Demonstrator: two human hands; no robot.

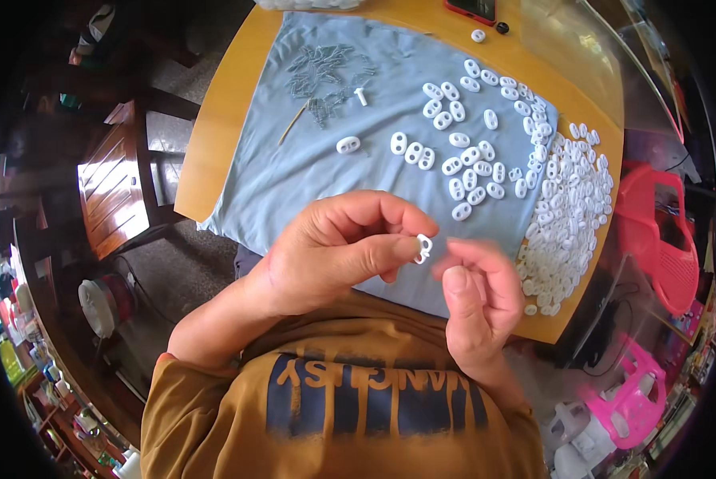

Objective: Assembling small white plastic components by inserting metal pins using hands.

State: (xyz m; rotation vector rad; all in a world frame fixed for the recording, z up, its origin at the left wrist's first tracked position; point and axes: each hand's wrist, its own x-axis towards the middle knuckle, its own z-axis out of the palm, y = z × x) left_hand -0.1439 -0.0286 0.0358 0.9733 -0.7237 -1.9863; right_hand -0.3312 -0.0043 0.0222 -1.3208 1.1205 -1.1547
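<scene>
My left hand (338, 247) pinches a small white plastic oval piece (423, 247) between thumb and fingers, just above the near edge of a grey-blue cloth (294, 172). My right hand (474, 299) is close beside it, fingertips curled toward the piece; whether it touches it I cannot tell. Several loose white oval pieces (462, 152) lie spread on the cloth, and a thick heap of them (569, 215) sits at the right edge. A small pile of thin metal pins (322, 76) lies at the cloth's far left.
The cloth covers a wooden table (222, 104). A red phone (471, 8) lies at the far edge. A wooden chair (122, 180) stands left, pink plastic chairs (657, 231) right. A thin wooden stick (292, 124) rests near the pins.
</scene>
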